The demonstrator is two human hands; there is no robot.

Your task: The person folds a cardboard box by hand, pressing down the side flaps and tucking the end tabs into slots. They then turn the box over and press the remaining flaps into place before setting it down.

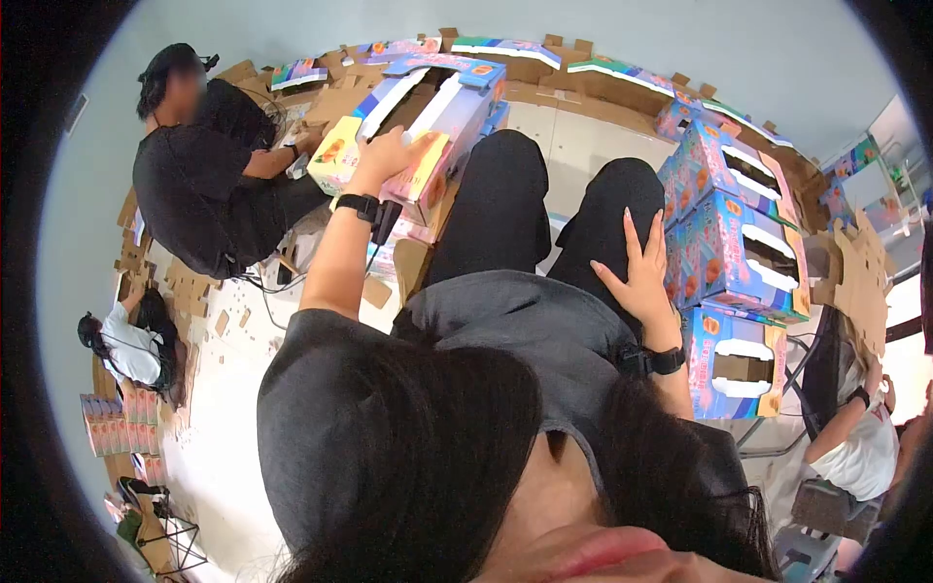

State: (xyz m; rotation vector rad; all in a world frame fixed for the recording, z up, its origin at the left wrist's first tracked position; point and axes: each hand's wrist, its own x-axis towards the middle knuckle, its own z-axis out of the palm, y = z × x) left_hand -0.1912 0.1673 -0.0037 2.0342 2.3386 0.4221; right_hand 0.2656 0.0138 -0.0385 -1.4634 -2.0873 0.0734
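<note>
My left hand [389, 157] is on the yellow end of a colourful printed carton [470, 109], its fingers bent at the rim of the carton's long top opening and partly hidden. This carton has white flaps along the opening and stands to the left of my knees. Palm down, my right hand [639, 274] lies on my right thigh with its fingers spread, and holds nothing. Both wrists wear black straps.
Similar cartons [719, 257] stand in a row at my right. Brown cardboard [607, 103] and printed cartons line the wall ahead. A person in black [194, 175] sits at the left, another person [131, 350] lower left, and a person in white [860, 452] at the right.
</note>
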